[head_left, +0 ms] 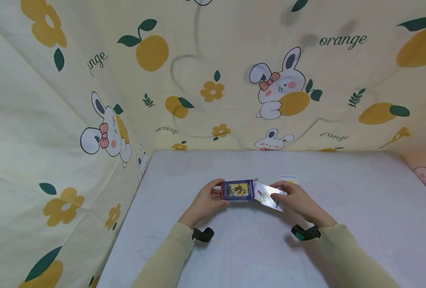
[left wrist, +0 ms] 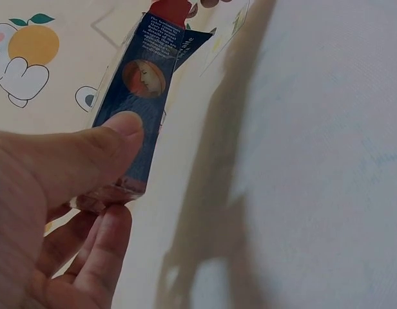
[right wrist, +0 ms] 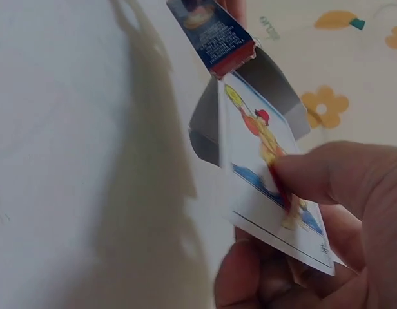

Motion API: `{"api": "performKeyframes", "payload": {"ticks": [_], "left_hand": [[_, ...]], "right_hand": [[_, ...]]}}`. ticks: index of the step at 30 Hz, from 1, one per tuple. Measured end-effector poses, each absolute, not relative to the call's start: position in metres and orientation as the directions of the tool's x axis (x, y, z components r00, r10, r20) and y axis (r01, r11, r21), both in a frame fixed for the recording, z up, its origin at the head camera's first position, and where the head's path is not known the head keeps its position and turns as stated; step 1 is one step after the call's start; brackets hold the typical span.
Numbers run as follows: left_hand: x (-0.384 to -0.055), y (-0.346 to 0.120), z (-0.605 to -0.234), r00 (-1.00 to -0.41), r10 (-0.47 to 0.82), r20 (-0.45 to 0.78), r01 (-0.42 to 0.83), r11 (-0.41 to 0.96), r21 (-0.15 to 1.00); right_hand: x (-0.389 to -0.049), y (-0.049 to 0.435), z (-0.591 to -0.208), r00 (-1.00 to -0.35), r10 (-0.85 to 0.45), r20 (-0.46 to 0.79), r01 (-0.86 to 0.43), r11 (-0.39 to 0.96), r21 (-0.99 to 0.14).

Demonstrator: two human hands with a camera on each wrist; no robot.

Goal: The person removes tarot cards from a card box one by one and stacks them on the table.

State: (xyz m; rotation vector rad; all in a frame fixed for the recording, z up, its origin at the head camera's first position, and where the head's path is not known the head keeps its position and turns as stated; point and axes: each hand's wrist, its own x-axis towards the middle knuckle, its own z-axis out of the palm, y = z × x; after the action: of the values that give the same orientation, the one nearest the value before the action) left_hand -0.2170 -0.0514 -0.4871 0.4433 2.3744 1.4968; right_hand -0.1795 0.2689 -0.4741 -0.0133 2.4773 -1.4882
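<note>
My left hand grips a dark blue card box by its closed left end. In the left wrist view the thumb lies along the narrow printed side of the box, with fingers curled under the end. My right hand pinches an illustrated card between thumb and fingers. The right wrist view shows a figure in a red cap on this card. Its far end sits right at the box's open end, where grey inner flaps stand spread. The card tilts down toward the right.
Another card lies on the white-covered table just behind the right hand, partly hidden by it. A cloth curtain printed with rabbits and oranges rises along the back and left edges. Black bands sit on both wrists.
</note>
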Motion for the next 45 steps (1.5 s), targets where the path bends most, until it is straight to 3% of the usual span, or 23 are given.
{"api": "performKeyframes", "payload": {"ticks": [10,21,31,45], "left_hand": [[-0.216,-0.053,-0.488,-0.91,0.404,-0.094,0.089,0.412,0.907],[-0.217,-0.054,-0.489,-0.909,0.408,-0.088,0.092,0.403,0.911],[-0.217,-0.054,-0.49,-0.91,0.407,-0.085,0.102,0.415,0.904],[-0.217,-0.055,-0.487,-0.908,0.408,-0.091,0.1,0.424,0.9]], "right_hand": [[-0.18,0.285,-0.471,-0.956,-0.123,-0.267,0.159,0.547,-0.822],[-0.179,0.304,-0.466,-0.949,-0.039,-0.312,0.259,0.464,-0.847],[-0.182,0.314,-0.474,-0.952,0.07,-0.299,0.301,0.413,-0.86],[-0.189,0.31,-0.485,-0.936,0.276,-0.217,0.33,0.48,-0.813]]}}
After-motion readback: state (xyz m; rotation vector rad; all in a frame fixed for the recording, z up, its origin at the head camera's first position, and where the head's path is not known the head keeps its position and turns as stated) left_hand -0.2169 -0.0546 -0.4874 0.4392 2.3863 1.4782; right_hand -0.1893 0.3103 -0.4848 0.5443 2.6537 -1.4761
